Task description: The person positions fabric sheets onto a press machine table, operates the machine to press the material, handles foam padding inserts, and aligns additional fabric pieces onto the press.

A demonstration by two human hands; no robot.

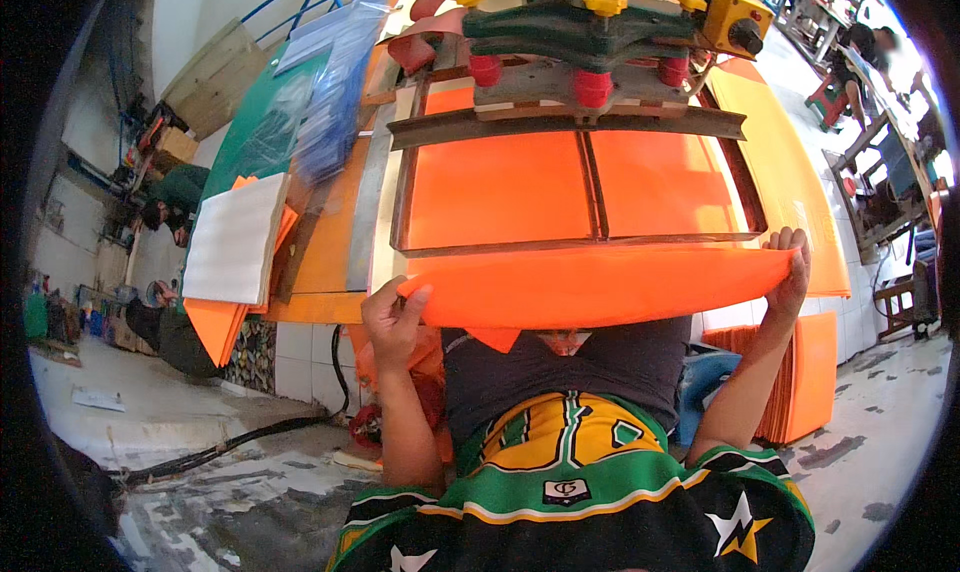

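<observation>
A bright orange sheet (600, 284) stretches across in front of me, its near edge hanging past the table's front. My left hand (392, 322) pinches its left corner between thumb and fingers. At the other end, my right hand (790, 272) is closed on the right corner. Just beyond the sheet lies a dark metal cutting frame (590, 187) with a divider bar, and orange material shows inside it. I cannot tell whether that material joins the sheet in my hands. Above the frame's far part sits a press head (580, 37) with red and yellow fittings.
White and orange sheets (235, 242) are stacked at left, beside clear and blue plastic (340, 82). A yellow control box (738, 22) with a black knob is at upper right. An orange stack (805, 377) stands below right. Other people are in the background at both sides.
</observation>
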